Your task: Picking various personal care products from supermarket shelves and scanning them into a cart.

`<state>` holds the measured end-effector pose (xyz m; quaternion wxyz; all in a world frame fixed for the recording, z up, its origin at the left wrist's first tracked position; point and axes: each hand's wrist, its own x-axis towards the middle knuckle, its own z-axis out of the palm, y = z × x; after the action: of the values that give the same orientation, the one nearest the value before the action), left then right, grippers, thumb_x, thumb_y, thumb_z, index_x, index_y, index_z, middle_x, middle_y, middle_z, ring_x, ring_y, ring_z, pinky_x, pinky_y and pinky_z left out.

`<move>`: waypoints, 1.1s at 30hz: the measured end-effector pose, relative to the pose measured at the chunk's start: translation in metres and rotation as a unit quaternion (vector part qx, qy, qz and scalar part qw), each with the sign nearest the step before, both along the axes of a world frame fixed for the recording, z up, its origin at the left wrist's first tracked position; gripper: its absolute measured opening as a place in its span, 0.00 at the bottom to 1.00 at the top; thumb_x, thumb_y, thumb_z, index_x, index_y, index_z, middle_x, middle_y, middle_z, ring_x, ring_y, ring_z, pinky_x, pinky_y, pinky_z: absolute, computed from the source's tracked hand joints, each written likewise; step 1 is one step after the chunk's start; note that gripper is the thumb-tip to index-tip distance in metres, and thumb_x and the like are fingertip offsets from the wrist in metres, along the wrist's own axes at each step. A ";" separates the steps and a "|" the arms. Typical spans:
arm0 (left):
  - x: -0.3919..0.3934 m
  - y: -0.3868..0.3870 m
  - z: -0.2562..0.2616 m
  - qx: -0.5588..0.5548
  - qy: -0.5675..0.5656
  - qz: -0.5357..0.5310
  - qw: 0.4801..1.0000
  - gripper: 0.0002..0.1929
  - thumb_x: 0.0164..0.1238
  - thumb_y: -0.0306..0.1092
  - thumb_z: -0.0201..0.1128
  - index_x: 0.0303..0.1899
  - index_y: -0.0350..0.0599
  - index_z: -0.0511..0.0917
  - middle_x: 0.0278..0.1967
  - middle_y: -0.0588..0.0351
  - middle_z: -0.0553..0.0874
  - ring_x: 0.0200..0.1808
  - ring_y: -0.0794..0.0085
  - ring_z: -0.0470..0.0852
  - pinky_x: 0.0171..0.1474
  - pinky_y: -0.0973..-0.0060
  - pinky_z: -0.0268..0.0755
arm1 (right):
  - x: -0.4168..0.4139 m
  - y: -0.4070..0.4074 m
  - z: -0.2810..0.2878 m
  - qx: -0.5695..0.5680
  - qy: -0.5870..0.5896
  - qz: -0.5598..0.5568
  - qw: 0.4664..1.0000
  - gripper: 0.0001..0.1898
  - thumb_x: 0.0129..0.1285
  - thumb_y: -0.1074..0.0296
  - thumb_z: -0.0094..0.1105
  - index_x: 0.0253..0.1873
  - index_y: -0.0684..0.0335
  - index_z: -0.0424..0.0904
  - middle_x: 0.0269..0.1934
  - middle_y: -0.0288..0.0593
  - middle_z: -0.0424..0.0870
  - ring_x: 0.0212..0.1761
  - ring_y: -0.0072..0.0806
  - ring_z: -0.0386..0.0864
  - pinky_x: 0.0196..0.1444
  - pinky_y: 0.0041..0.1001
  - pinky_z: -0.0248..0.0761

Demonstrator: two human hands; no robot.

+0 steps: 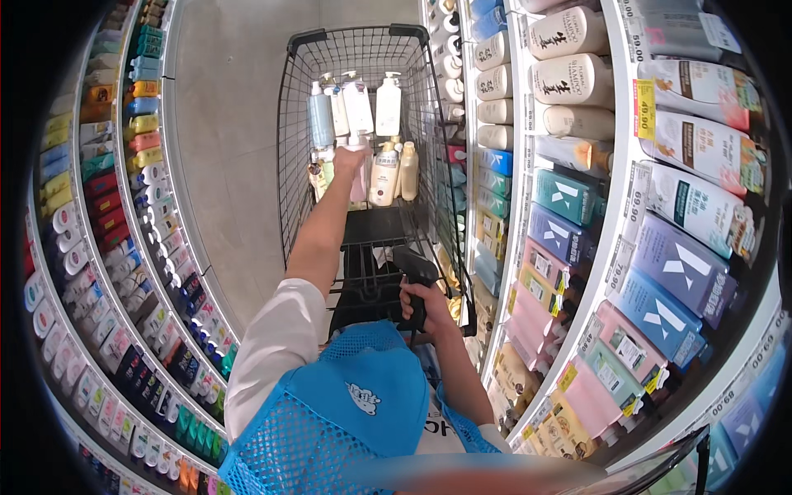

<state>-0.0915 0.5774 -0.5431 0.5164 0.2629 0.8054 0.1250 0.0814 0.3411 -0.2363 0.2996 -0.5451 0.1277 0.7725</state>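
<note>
In the shopping cart [281, 142], my left hand [351, 162] is closed around the top of a pink pump bottle [359, 185]. My fingers hide part of its neck. A pale blue bottle [320, 117], a white pump bottle [357, 108] and another white pump bottle [388, 108] stand beyond that hand. To its right are a cream pump bottle [384, 176] and a beige bottle [408, 173]. My right hand [427, 306] grips the handle of a black handheld scanner [416, 263], close to the cart's near end.
Shelves of shampoo bottles [569, 77] and boxed products [668, 266] line the right side, close to the cart. Another stocked shelf [145, 142] curves along the left. Grey floor [223, 124] runs between it and the cart. A black panel [371, 226] crosses the cart's near part.
</note>
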 end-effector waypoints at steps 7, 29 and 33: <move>0.022 -0.051 -0.012 0.091 0.067 -0.049 0.992 0.49 0.38 0.55 0.82 0.60 0.33 0.70 0.54 0.38 0.82 0.58 0.48 0.81 0.63 0.60 0.73 | 0.007 0.012 -0.013 0.023 0.017 -0.001 1.000 0.10 0.63 0.70 0.63 0.46 0.64 0.75 0.22 0.39 0.75 0.17 0.26 0.72 0.20 0.27 0.68; 0.104 -0.080 0.446 0.549 -0.085 -0.350 0.754 0.18 0.64 0.27 0.67 0.54 0.35 0.78 0.49 0.44 0.85 0.53 0.61 0.83 0.56 0.66 0.73 | 0.012 0.035 -0.036 0.185 -0.044 0.084 0.978 0.08 0.55 0.64 0.65 0.36 0.61 0.80 0.23 0.41 0.80 0.19 0.27 0.77 0.22 0.30 0.72; 0.216 -0.147 0.661 0.728 -0.140 -0.365 0.564 0.26 0.60 0.28 0.71 0.61 0.37 0.74 0.57 0.47 0.80 0.58 0.62 0.80 0.58 0.67 0.73 | 0.019 0.029 -0.011 0.182 -0.021 0.074 0.980 0.07 0.58 0.64 0.62 0.35 0.60 0.77 0.20 0.42 0.77 0.16 0.29 0.74 0.20 0.32 0.69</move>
<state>0.1244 0.4307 0.1177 0.2584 0.8001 0.1946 0.5051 0.1005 0.3702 -0.2478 0.3386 -0.5059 -0.0618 0.7910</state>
